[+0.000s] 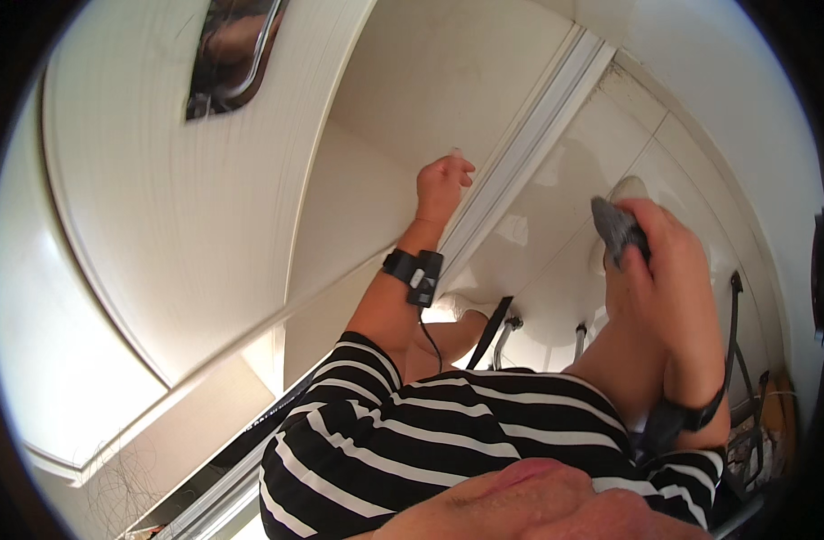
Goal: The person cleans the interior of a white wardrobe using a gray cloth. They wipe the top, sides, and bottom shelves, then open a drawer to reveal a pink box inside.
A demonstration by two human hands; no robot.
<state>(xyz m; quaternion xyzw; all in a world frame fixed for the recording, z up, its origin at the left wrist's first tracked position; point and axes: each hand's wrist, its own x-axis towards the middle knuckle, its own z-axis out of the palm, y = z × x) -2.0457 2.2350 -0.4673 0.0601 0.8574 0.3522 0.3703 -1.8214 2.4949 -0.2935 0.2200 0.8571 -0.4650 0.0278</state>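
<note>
My right hand grips a crumpled grey cloth, held above the glossy tiled floor. Bent at the fingers, my left hand is over the pale bottom panel of an open cabinet, beside its sliding-door track. Whether anything small is between the left fingers, or whether they touch the panel, I cannot tell. A black device is strapped to my left forearm, with a thin cable running from it. Another black strap circles my right wrist.
To the left stands a pale cabinet door with a dark reflective inset and chrome handle. Light tiles run along a white wall on the right. Metal legs stand between my legs, and a dark metal frame is at the right.
</note>
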